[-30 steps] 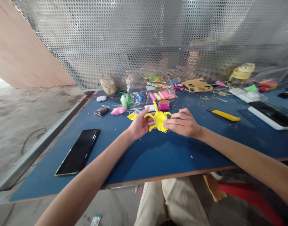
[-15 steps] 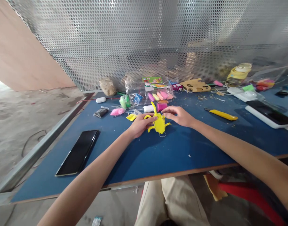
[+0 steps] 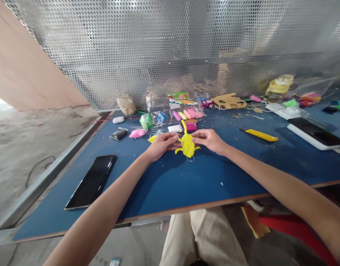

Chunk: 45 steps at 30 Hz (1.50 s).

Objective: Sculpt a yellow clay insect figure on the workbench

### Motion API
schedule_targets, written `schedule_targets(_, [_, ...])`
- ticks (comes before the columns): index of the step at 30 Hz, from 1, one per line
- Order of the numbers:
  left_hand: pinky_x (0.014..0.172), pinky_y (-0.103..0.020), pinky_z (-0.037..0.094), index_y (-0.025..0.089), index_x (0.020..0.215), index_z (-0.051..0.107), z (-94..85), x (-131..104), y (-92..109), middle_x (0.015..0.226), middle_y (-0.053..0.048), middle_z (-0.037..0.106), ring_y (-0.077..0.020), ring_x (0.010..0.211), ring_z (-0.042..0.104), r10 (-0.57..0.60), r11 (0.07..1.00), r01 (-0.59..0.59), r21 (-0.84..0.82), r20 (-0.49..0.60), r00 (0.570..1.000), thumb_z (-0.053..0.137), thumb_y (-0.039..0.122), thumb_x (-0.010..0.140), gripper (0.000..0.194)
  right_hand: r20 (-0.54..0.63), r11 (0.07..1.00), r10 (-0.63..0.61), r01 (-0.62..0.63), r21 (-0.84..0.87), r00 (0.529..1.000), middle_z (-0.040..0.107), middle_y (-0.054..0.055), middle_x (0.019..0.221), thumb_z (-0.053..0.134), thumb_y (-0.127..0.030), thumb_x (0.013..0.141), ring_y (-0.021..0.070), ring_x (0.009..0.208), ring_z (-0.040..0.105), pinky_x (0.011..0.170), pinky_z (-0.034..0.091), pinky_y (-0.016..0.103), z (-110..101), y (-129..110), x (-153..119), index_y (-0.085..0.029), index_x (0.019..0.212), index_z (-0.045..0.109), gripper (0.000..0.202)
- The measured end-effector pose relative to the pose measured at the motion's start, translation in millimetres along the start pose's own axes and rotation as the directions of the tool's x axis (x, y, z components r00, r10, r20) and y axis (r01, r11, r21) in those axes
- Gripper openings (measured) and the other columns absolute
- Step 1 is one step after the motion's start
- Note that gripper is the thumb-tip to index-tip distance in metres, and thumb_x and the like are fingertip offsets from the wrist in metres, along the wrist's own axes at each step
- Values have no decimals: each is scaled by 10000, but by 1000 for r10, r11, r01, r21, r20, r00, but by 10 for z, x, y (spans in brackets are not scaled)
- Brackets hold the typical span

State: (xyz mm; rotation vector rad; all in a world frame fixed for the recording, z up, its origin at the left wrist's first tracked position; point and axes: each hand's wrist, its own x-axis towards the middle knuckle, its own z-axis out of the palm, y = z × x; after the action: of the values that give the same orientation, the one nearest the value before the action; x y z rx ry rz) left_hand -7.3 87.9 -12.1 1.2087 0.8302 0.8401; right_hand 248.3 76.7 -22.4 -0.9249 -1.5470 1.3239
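A yellow clay figure (image 3: pixel 188 146) with a rounded body, a long neck-like strip and thin limbs lies on the blue table (image 3: pixel 170 184). My left hand (image 3: pixel 163 144) pinches the limb on its left side between thumb and fingers. On the other side, my right hand (image 3: pixel 208 140) has thumb and fingers closed at the figure's upper right edge, hiding the limb there. A thin pale wire loop shows under the figure's near end. Just beyond it lie a white clay packet (image 3: pixel 175 128) and a magenta clay packet (image 3: pixel 191 126).
Several clay packets and a clear bag (image 3: pixel 158 105) line the back, below a perforated metal panel (image 3: pixel 147 44). A black phone (image 3: pixel 90 181) lies at left. At right are a yellow utility knife (image 3: pixel 261 135), a white device (image 3: pixel 311 136) and a yellow-lidded bottle (image 3: pixel 279 88).
My left hand has drawn slightly left, off the figure's body to its side limb. My right hand has come in closer and closed at the right edge. The view has shifted slightly.
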Motion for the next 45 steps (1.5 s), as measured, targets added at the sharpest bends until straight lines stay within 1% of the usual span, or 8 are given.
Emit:
schedule_targets(6, [781, -226, 573, 176, 1163, 731, 152, -2, -43, 1091, -75, 751, -131, 856, 714, 65, 997, -64, -44, 32, 997, 814, 476, 841, 448, 4, 973, 64, -64, 222, 998, 799, 42, 995, 893, -440, 721, 182, 841, 738, 820, 610, 339, 101, 28, -5, -221, 1008, 787, 376])
schedule_targets(12, [881, -317, 562, 172, 1153, 719, 177, 5, -29, 1120, -88, 758, -209, 991, 710, 164, 966, -158, 207, -13, 986, 663, 594, 915, 487, 4, 944, 103, -99, 316, 995, 796, 44, 1016, 913, -412, 702, 188, 886, 744, 864, 612, 348, 129, 30, -3, -217, 992, 785, 373])
schedule_targets(18, [737, -276, 497, 192, 989, 756, 78, -60, 111, 900, -54, 777, -187, 803, 685, 478, 648, -231, 726, -151, 865, 623, 527, 944, 362, -81, 954, 126, -98, 284, 989, 797, 46, 961, 935, -417, 658, 185, 815, 740, 824, 618, 352, 115, 15, 7, -207, 950, 780, 392])
schedule_targets(23, [659, -278, 432, 212, 854, 792, 182, -143, 169, 817, -35, 782, -182, 706, 653, 454, 588, -191, 786, -125, 882, 603, 530, 952, 382, -139, 962, 72, -32, 270, 988, 803, 52, 996, 914, -452, 688, 204, 853, 753, 869, 620, 371, 120, 15, 18, -222, 994, 781, 405])
schedule_targets(33, [576, -278, 340, 230, 924, 831, 176, -121, 149, 758, -14, 751, -156, 609, 519, 431, 605, -171, 777, -140, 891, 667, 539, 901, 350, -150, 968, 40, -2, 249, 988, 807, 52, 1011, 915, -477, 671, 235, 868, 760, 884, 626, 416, 207, -51, -17, -237, 1001, 782, 429])
schedule_targets(36, [619, -289, 367, 241, 967, 814, 248, -162, 160, 825, -27, 763, -182, 675, 581, 472, 505, -106, 856, -171, 865, 610, 571, 936, 389, -190, 969, 43, 6, 249, 981, 806, 53, 990, 923, -465, 659, 224, 842, 755, 871, 623, 401, 224, -38, -12, -227, 992, 780, 433])
schedule_targets(40, [832, -360, 444, 261, 1328, 671, 440, -235, 162, 1101, -76, 777, -320, 1006, 664, 537, 372, -85, 924, -140, 832, 713, 665, 830, 642, -295, 963, 64, 18, 267, 953, 804, 62, 962, 935, -454, 633, 216, 810, 750, 861, 617, 397, 271, -15, 6, -211, 972, 766, 450])
schedule_targets(45, [967, -437, 441, 226, 1400, 600, 529, -231, 133, 1206, -131, 741, -397, 1134, 644, 499, 246, -66, 967, -68, 864, 724, 672, 812, 749, -273, 958, 72, 10, 287, 959, 805, 74, 1005, 939, -435, 633, 213, 845, 755, 861, 613, 378, 351, -49, -10, -208, 992, 760, 461])
